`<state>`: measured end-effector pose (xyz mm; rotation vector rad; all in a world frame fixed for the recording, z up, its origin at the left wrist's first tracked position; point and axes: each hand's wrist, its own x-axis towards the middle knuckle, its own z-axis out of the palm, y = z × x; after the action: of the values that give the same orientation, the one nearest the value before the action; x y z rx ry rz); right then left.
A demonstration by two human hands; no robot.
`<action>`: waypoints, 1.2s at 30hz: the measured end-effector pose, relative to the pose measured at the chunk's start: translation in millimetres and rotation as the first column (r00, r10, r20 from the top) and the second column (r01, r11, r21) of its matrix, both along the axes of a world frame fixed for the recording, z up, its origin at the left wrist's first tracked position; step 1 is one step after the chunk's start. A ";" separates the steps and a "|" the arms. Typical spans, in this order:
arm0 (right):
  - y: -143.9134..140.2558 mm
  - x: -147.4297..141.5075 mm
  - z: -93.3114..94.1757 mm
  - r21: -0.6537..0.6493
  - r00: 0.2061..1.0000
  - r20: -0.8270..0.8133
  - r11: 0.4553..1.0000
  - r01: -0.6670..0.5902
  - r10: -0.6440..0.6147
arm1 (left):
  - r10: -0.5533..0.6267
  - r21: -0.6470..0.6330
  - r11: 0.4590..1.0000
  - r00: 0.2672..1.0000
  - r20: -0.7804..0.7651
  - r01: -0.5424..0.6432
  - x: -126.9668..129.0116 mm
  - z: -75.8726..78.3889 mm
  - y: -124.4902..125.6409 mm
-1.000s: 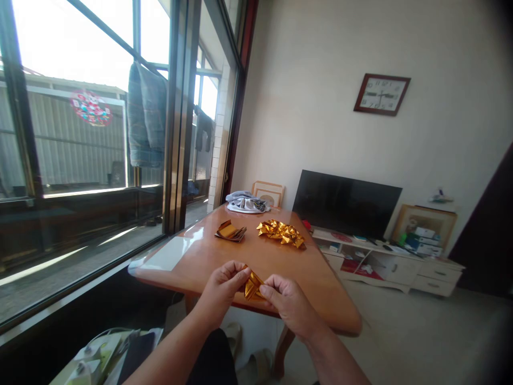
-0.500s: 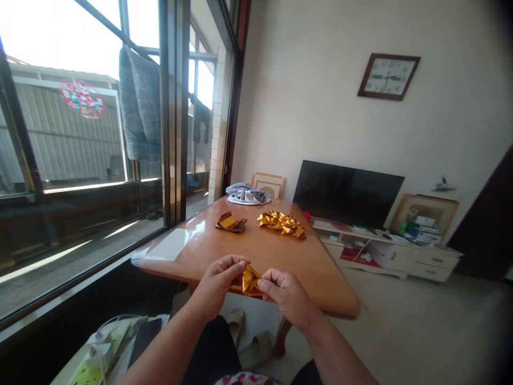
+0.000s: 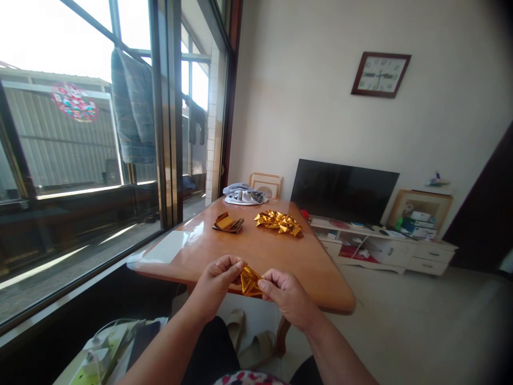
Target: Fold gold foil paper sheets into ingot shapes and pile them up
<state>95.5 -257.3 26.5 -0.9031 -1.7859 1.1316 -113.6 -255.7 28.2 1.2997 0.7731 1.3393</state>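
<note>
Between my two hands is a folded piece of shiny gold foil paper (image 3: 250, 282), held just over the near edge of the wooden table (image 3: 224, 251). My left hand (image 3: 219, 283) pinches its left corner between thumb and fingers. Its right side is gripped by my right hand (image 3: 284, 293), thumb on top. Farther up the table lies a heap of folded gold foil pieces (image 3: 278, 222). To the left of that heap sits a stack of flat gold paper sheets (image 3: 227, 222) with dark edges.
A bundle of cloth (image 3: 244, 194) lies at the table's far end. Beyond the table stand a television (image 3: 344, 192) and a low white cabinet (image 3: 390, 251). A large window (image 3: 76, 160) runs along the left. Slippers (image 3: 258, 347) lie on the floor under the table.
The view has turned slightly, so the room sits a little farther left. Both hands keep their hold on the gold foil paper, with hardly any movement.
</note>
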 end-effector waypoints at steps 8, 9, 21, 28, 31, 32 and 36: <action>-0.3 1.4 -0.4 0.010 1.000 -0.028 1.000 0.015 -0.015 | 0.000 -0.015 1.000 0.999 0.039 0.001 11.2 2.2 2.3; -0.1 1.3 -0.4 0.003 0.999 -0.038 1.000 0.021 -0.021 | 0.000 -0.022 1.000 0.998 0.056 0.001 12.3 3.3 1.7; -2.2 1.9 2.5 0.033 0.999 -0.037 0.999 0.036 -0.035 | -0.096 -0.096 0.989 0.986 0.139 0.110 30.5 -4.9 -5.5; -4.2 5.3 2.3 0.034 0.999 -0.028 0.999 0.024 -0.023 | -0.017 -0.063 0.998 0.995 0.099 0.023 22.9 0.1 -5.8; -4.0 4.7 -0.1 0.019 0.999 -0.041 1.000 0.007 -0.007 | -0.001 -0.070 0.998 0.995 0.104 0.009 21.3 -3.8 -4.5; -3.9 4.3 -0.9 0.015 0.999 -0.047 1.000 0.001 -0.001 | 0.004 -0.077 0.997 0.994 0.111 0.005 21.5 -5.4 -3.8; -3.9 3.8 -3.6 -0.018 0.996 -0.087 1.000 0.001 -0.003 | 0.001 -0.087 0.996 0.993 0.121 0.009 24.8 -7.3 -2.4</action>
<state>99.3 -261.2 22.9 -0.8532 -1.7067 1.1701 -88.8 -258.1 20.8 1.1396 0.7367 1.3529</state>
